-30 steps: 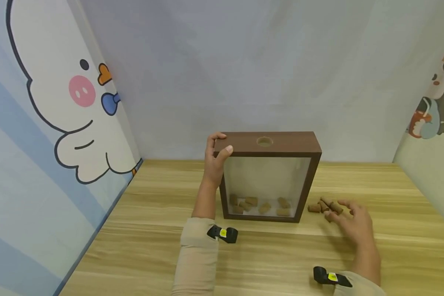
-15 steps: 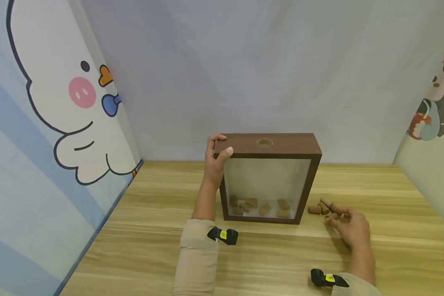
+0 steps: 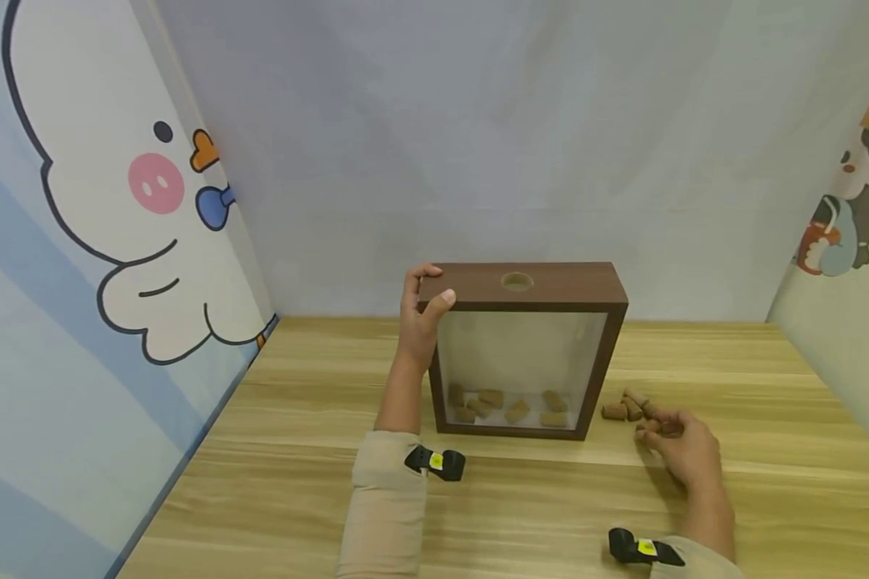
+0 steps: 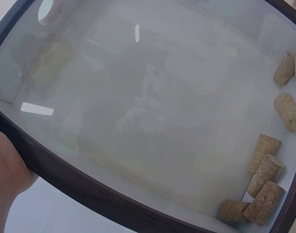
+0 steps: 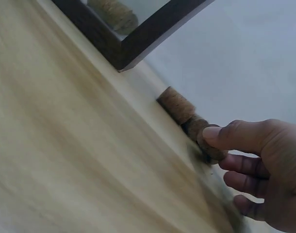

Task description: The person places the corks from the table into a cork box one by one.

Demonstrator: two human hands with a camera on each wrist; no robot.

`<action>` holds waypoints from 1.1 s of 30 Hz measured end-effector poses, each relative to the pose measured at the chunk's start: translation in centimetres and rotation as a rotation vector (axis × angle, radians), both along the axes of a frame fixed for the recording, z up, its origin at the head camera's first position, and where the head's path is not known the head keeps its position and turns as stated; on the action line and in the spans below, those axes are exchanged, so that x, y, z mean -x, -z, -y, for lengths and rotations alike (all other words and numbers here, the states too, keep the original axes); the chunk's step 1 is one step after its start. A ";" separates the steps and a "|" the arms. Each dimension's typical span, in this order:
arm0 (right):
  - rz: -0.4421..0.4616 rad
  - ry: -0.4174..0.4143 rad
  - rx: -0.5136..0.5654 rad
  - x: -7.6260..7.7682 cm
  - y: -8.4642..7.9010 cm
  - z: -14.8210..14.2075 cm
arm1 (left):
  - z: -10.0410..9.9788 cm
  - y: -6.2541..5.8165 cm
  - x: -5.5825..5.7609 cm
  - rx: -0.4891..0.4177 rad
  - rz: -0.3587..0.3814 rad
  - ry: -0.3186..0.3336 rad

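My left hand [image 3: 418, 326] grips the upper left corner of a dark brown shadow box [image 3: 529, 281], thumb in front and fingers over the top. The box stands upright, with a clear front pane and a round hole [image 3: 517, 281] in its top. Several corks lie along its bottom, among them a cork [image 4: 264, 203] near the corner in the left wrist view. To the right of the box, my right hand [image 3: 688, 450] pinches a cork [image 5: 213, 145] low over the table, its thumb across the cork's end. A loose cork [image 3: 614, 412] lies beside it with others.
The wood-grain table [image 3: 297, 466] runs back to a pale grey curtain [image 3: 521, 145]. A cartoon-printed panel [image 3: 94, 161] rises on the left, and another printed panel [image 3: 854, 322] on the right. Both cuffs carry small black cameras, such as the left wrist camera [image 3: 436, 461].
My right hand has moved slightly left, and its thumb and fingers have come together on a cork. The left hand keeps its grip on the box, which stays in place.
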State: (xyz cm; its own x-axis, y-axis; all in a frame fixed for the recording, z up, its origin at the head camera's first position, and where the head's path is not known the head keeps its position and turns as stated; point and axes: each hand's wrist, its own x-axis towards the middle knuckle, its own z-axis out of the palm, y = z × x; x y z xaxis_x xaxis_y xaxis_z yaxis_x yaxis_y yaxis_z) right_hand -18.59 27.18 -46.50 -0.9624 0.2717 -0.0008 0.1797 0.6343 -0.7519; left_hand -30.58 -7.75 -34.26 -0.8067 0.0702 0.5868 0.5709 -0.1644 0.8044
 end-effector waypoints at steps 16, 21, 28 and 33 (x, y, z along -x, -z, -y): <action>-0.050 -0.096 0.021 -1.6 -6.2 0.5 | 0.2 0.1 0.0 -0.003 0.004 -0.002; -0.148 -0.133 0.042 -1.6 -8.2 1.3 | 0.2 0.0 0.0 0.002 0.000 0.002; -0.299 -0.146 0.049 -2.0 -10.4 3.0 | 0.0 0.0 -0.1 0.000 -0.012 0.016; -0.455 -0.146 0.090 -2.3 -11.8 4.2 | -0.1 -0.2 -0.3 -0.006 0.001 0.028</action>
